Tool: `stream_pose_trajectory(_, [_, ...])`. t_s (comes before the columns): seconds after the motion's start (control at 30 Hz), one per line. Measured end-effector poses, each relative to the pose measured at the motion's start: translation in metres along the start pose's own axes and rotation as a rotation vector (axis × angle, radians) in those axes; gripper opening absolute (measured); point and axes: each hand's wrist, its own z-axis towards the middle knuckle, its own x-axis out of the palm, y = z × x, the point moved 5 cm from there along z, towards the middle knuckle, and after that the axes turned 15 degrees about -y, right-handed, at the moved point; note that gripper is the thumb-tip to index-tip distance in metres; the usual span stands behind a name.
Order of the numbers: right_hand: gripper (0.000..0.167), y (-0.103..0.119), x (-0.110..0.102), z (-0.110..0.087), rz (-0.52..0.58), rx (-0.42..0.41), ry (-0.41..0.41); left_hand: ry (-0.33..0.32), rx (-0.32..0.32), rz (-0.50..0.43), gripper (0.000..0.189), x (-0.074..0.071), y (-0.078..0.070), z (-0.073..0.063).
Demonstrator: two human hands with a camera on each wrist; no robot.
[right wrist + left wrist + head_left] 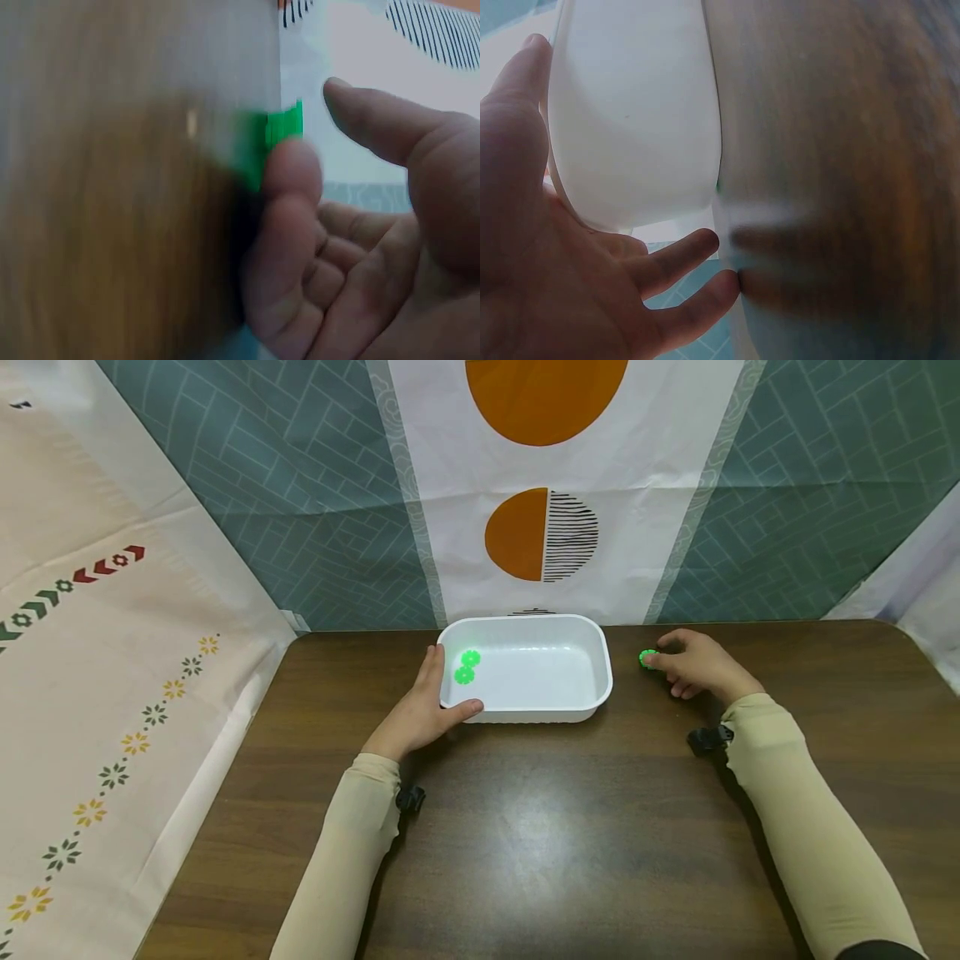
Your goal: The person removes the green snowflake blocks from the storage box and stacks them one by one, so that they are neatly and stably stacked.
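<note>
Two green pieces (464,676) lie in the white tray (540,681), just to the right of our left hand (427,706); a third green piece (644,656) is outside it, at the foremost fingers of our right hand (693,664), by the surface of the brown desk (540,818). Whether that piece lies flat or is tipped up we cannot tell, since a finger covers part of it.

Our right hand is loosely parted: in its wrist view one fingertip (294,169) meets the piece, another digit stands clear of it, and the other fingers are curled behind. We see contact there, not a pinch. The step looks to us like getting hold of this piece. To do that well, we should bring the free digit to the edge opposite the touching fingertip and pinch lightly across the rim; pressing from one side only could send so small a thing skidding from the hand.

Our left hand is spread, its fingers along the nearest end of the tray and its thumb at the front rim, gripping nothing. That seems a sound brace: light contact should do, while a hard push might slide the tray toward the right hand.
</note>
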Motion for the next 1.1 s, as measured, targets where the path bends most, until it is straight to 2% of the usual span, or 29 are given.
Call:
stream_pose_trajectory(0.1, [0.081,0.005,0.003,-0.002,-0.086,-0.029,-0.023,-0.002,0.001,-0.002,0.118,0.0,-0.001,0.0])
stream_pose_trajectory(0.27, [0.077,0.007,0.006,-0.003,-0.178,-0.059,-0.06,0.001,0.0,-0.003,0.119,0.001,-0.002,0.0])
stream_pose_trajectory(1.1, [0.055,0.013,0.01,-0.005,-0.204,-0.084,-0.123,-0.001,-0.004,-0.013,0.118,0.001,-0.002,-0.001])
